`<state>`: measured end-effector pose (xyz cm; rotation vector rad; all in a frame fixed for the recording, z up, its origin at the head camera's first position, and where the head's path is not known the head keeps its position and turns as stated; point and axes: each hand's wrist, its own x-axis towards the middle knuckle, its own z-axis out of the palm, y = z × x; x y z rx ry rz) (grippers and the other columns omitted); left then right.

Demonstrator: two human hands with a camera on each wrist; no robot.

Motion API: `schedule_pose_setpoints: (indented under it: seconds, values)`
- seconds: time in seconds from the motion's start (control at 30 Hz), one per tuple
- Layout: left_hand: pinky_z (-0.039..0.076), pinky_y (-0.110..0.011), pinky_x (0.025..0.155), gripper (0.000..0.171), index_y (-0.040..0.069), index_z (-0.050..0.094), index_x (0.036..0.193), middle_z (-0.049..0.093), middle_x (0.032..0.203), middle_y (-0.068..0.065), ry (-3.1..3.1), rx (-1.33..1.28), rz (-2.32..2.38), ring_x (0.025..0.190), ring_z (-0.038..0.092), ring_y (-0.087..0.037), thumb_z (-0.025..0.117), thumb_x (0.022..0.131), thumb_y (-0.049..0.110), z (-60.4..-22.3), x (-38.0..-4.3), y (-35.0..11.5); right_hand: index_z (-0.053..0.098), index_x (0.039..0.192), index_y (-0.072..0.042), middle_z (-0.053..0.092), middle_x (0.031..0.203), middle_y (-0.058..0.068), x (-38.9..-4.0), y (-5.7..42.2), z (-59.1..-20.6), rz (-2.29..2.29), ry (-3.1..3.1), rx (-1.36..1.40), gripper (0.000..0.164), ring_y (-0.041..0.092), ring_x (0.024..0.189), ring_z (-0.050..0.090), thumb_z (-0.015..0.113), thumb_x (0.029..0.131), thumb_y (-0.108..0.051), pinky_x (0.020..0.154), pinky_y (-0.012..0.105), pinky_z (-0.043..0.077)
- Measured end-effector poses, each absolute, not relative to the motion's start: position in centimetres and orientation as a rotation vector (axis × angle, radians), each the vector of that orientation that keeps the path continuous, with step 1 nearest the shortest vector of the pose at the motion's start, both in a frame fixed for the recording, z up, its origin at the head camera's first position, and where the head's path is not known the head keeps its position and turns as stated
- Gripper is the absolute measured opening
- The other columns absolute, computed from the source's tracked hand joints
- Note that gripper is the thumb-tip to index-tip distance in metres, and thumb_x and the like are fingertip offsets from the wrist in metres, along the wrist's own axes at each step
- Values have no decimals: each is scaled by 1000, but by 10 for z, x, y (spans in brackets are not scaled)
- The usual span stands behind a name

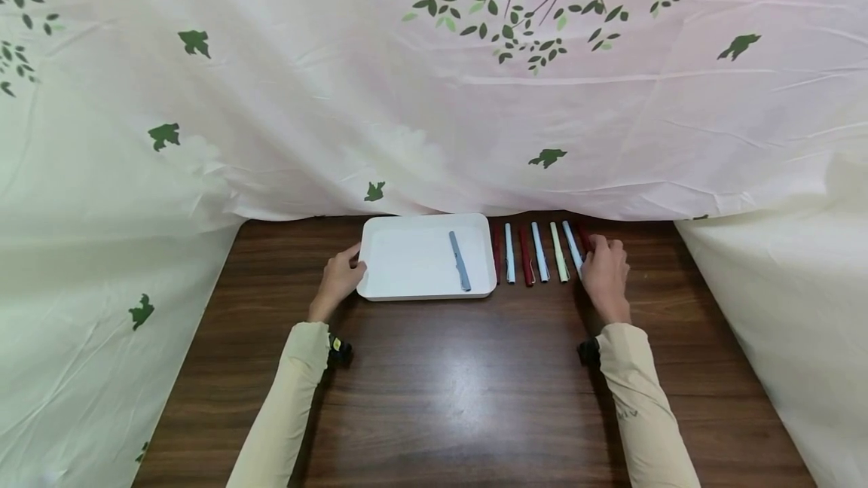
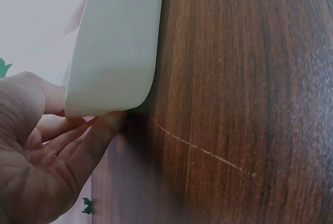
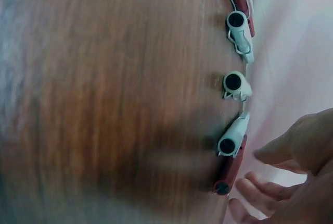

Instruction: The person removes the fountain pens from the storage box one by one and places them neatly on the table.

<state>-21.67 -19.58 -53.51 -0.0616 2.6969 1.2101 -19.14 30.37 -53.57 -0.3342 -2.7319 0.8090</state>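
Note:
At its left end, the white tray (image 1: 407, 258) is gripped at the rim by my left hand (image 1: 339, 276), thumb on one side and fingers against the other. A grey-blue pen (image 1: 459, 260) lies tilted inside the tray's right part. My right hand (image 1: 606, 273) reaches over the far right of a row of pens, partly covering a dark red pen. In the right wrist view its fingers are parted beside that red pen (image 3: 229, 174), with a gap between thumb and fingers. Right next to the red one lies a light blue pen (image 3: 238, 130).
Between tray and right hand the row holds a pale green pen (image 1: 559, 251), a light blue pen (image 1: 539, 251), a red pen (image 1: 525, 256) and others. Behind the brown wooden table (image 1: 461, 413) hangs a white curtain (image 1: 441, 111) with a leaf print.

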Motion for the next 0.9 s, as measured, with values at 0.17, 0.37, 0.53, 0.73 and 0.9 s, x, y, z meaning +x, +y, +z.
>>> schedule_pose_setpoints:
  seconds: [0.17, 0.37, 0.53, 0.73, 0.9]
  values:
    - [53, -37, 81, 56, 13, 45, 160, 58, 150, -20, 2701, -57, 1212, 123, 66, -32, 49, 104, 17, -537, -218, -196, 61, 127, 11, 51, 130, 36, -199, 291, -533, 870, -2620, -244, 27, 55, 121, 48, 53, 104, 0, 102, 70, 34]
    - [53, -38, 84, 55, 12, 46, 159, 59, 149, -20, 2710, -64, 1211, 123, 67, -32, 49, 104, 17, -538, -218, -196, 63, 126, 11, 50, 132, 35, -208, 273, -528, 904, -2596, -130, 28, 54, 122, 47, 58, 103, -3, 101, 68, 34]
    - [53, -39, 84, 55, 12, 46, 159, 60, 148, -20, 2712, -63, 1206, 121, 67, -32, 49, 105, 17, -537, -217, -196, 63, 127, 8, 50, 133, 34, -211, 258, -527, 917, -2621, -77, 29, 53, 123, 48, 61, 102, -6, 99, 66, 35]
    - [55, -47, 93, 55, 12, 46, 159, 59, 149, -20, 2710, -68, 1207, 125, 65, -33, 49, 105, 18, -536, -217, -195, 62, 129, 8, 51, 132, 34, -212, 238, -528, 908, -2681, 1, 31, 52, 123, 49, 61, 103, -9, 97, 68, 37]
    - [54, -49, 96, 55, 11, 45, 159, 58, 150, -21, 2725, -57, 1193, 128, 64, -34, 48, 105, 18, -537, -217, -196, 63, 127, 8, 53, 128, 34, -210, 220, -528, 877, -2714, 72, 30, 52, 119, 52, 62, 102, -8, 93, 66, 42]
